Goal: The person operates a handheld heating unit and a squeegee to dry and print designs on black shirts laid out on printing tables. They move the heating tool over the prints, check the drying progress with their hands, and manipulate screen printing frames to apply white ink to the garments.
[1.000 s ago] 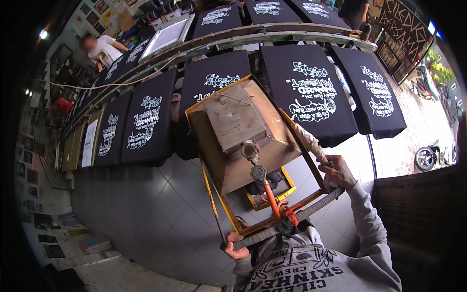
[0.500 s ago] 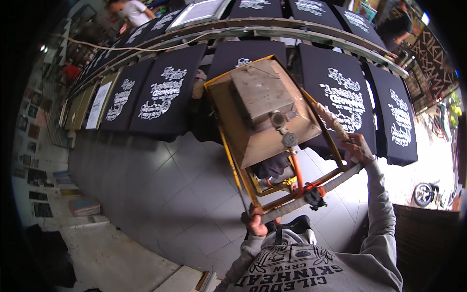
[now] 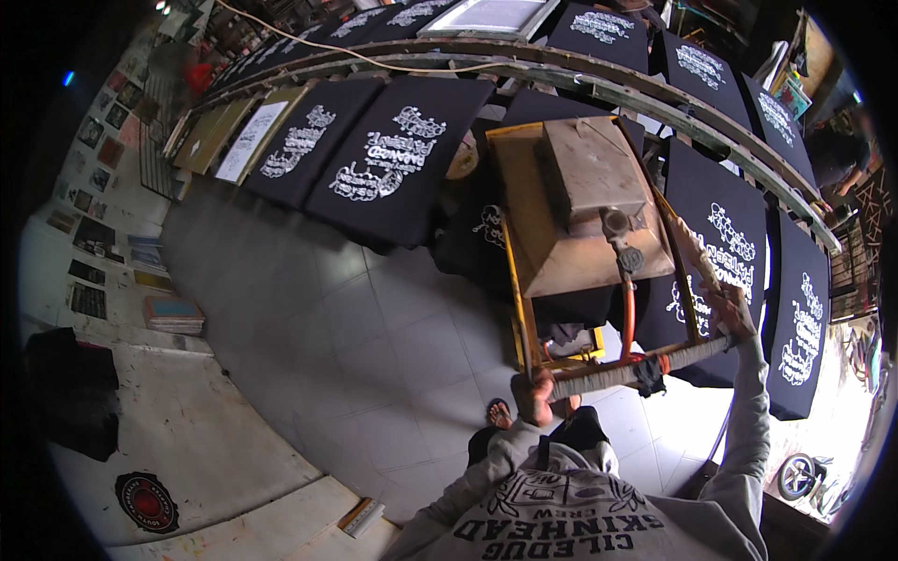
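A gas heater with a boxy, dull metal hood [image 3: 589, 210] hangs in a yellow metal frame [image 3: 512, 271], over a black shirt [image 3: 463, 245] whose white print shows past the hood's left edge. An orange hose [image 3: 628, 318] runs down from the hood's fitting. My left hand [image 3: 533, 397] is closed round the near left corner of the frame, at one end of a tape-wrapped handle bar [image 3: 599, 378]. At the near right corner, my right hand [image 3: 732, 313] grips the frame where the bar meets a wrapped side rod. The shirt under the hood is mostly hidden.
Black shirts with white prints [image 3: 402, 154] lie in a curved row, with more behind a long rail [image 3: 561, 70]. A white-framed screen [image 3: 491, 17] lies in the far row. At left is a pale worktop [image 3: 224, 439]; a wheel [image 3: 797, 477] stands at lower right.
The view has turned, so the rows and heater sit farther right. The hood has shifted relative to the shirts, with white print now exposed at its left. Both hands keep their grip.
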